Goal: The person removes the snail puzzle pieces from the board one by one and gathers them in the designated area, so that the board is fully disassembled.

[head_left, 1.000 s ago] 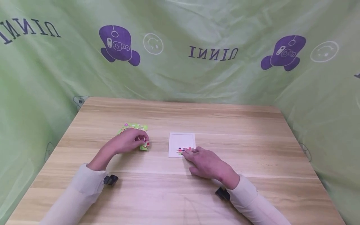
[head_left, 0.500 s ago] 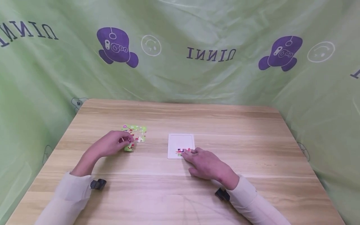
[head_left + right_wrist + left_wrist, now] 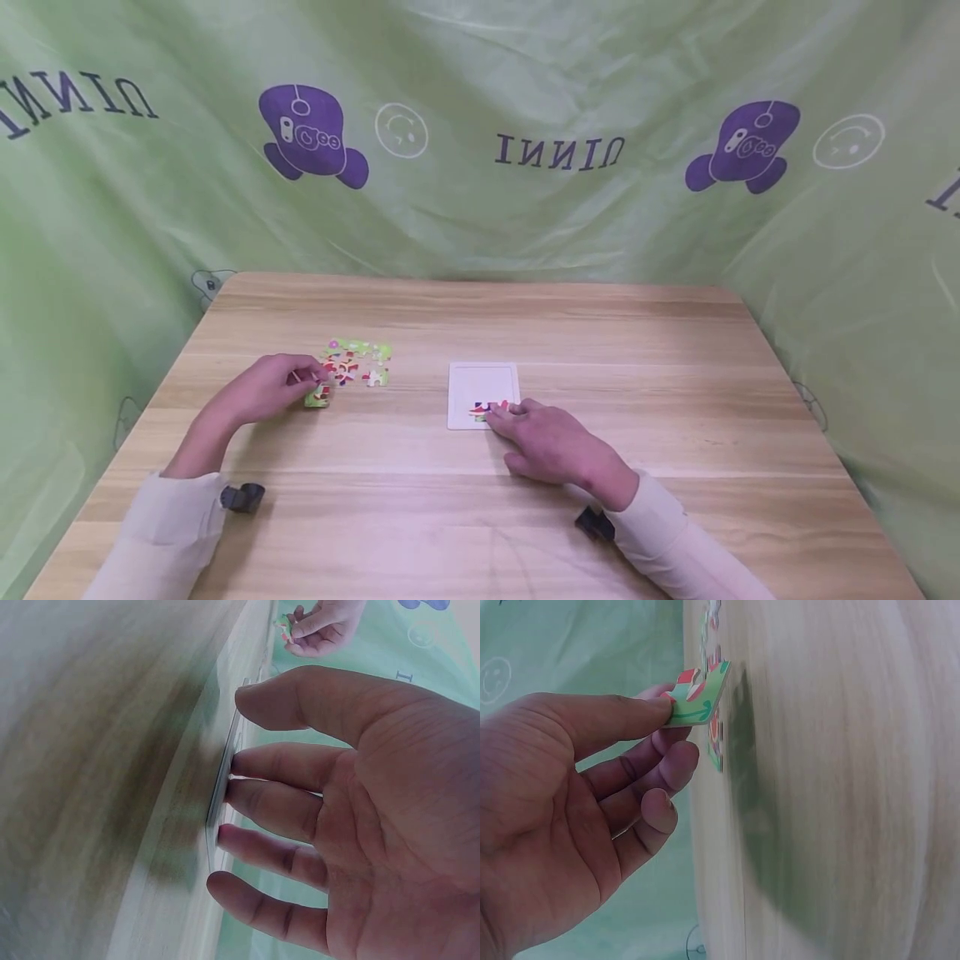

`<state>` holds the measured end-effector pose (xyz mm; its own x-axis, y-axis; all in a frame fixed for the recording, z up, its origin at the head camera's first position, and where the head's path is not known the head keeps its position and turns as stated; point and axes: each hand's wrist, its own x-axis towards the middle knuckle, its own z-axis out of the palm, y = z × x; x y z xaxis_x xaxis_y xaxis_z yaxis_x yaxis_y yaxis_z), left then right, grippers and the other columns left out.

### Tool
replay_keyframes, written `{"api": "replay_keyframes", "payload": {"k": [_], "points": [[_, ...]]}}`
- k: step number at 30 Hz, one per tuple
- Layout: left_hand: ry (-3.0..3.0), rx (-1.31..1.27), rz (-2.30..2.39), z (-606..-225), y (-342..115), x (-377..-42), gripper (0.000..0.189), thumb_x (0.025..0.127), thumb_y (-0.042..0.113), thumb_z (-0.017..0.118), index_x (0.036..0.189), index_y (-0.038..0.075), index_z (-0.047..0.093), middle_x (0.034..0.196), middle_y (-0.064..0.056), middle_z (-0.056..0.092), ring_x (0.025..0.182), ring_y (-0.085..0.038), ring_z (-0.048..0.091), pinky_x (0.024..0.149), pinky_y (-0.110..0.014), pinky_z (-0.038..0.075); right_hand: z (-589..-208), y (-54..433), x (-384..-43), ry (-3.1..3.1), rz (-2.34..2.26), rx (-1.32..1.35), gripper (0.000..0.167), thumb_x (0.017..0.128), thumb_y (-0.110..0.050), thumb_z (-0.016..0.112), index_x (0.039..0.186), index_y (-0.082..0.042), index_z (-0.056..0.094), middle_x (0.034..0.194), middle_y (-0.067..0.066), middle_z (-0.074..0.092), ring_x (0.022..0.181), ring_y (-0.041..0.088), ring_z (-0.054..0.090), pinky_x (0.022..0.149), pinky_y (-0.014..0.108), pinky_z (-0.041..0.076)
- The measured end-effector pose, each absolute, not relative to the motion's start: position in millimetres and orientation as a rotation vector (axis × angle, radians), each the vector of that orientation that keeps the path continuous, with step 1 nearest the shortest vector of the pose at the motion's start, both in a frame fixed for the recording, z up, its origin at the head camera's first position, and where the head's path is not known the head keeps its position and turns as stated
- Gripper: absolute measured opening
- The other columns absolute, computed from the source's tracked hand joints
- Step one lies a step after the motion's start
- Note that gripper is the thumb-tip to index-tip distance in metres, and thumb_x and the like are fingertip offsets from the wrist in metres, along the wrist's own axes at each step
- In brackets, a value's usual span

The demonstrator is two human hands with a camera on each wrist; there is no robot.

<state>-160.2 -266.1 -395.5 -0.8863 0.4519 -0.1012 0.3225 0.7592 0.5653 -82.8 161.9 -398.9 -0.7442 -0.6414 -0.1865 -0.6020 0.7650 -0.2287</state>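
Observation:
My left hand (image 3: 270,389) pinches a green and red puzzle piece (image 3: 694,697) between thumb and fingertips, held just above the table at the left. Beyond it lie several loose puzzle pieces (image 3: 360,346), green, red and white. My right hand (image 3: 551,440) rests its fingertips on the lower right of a white square puzzle tray (image 3: 480,379). Partly under those fingers, along the tray's near edge, sit a few coloured pieces (image 3: 480,410); the rest of them is hidden. In the right wrist view the fingers (image 3: 274,806) are extended and touch the tray's edge.
The wooden table (image 3: 420,517) carries the tray and the pieces. A green curtain (image 3: 480,217) with purple prints hangs behind it and along both sides. Each wrist wears a small black camera, such as the left one (image 3: 242,497).
My left hand has moved leftward with its puzzle piece, from beside the pile to its near left, uncovering more loose pieces. My right hand stays on the tray.

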Motion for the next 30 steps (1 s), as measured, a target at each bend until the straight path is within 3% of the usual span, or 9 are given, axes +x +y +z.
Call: {"api": "replay_keyframes", "payload": {"k": [7, 22, 30], "points": [[2.712, 0.57, 0.828, -395.9, -275.7, -166.5, 0.012, 0.096, 0.001, 0.066, 0.105, 0.004, 0.073, 0.089, 0.001, 0.068, 0.084, -0.018, 0.062, 0.075, -0.038, 0.052, -400.4, 162.6, -83.9, 2.722, -0.228, -0.992, 0.058, 0.094, -0.022, 0.067, 0.149, -0.01, 0.054, 0.136, 0.01, 0.065, 0.114, 0.029, 0.058, 0.081, 0.044, 0.054], [2.7, 0.523, 0.813, -391.3, -282.1, -180.1, 0.011, 0.098, 0.003, 0.065, 0.106, 0.002, 0.073, 0.091, -0.001, 0.067, 0.084, -0.02, 0.06, 0.074, -0.039, 0.049, -400.3, 161.5, -86.9, 2.712, -0.223, -0.996, 0.058, 0.095, -0.022, 0.066, 0.15, -0.01, 0.052, 0.142, 0.007, 0.061, 0.123, 0.03, 0.057, 0.088, 0.046, 0.053], [2.672, 0.422, 0.872, -395.0, -281.3, -178.6, 0.023, 0.096, 0.006, 0.069, 0.117, -0.002, 0.063, 0.091, -0.007, 0.065, 0.08, -0.021, 0.059, 0.068, -0.038, 0.049, -400.6, 163.0, -84.9, 2.702, -0.252, -0.977, 0.058, 0.094, -0.021, 0.066, 0.15, -0.011, 0.053, 0.142, 0.007, 0.061, 0.12, 0.029, 0.057, 0.086, 0.045, 0.054]]}}
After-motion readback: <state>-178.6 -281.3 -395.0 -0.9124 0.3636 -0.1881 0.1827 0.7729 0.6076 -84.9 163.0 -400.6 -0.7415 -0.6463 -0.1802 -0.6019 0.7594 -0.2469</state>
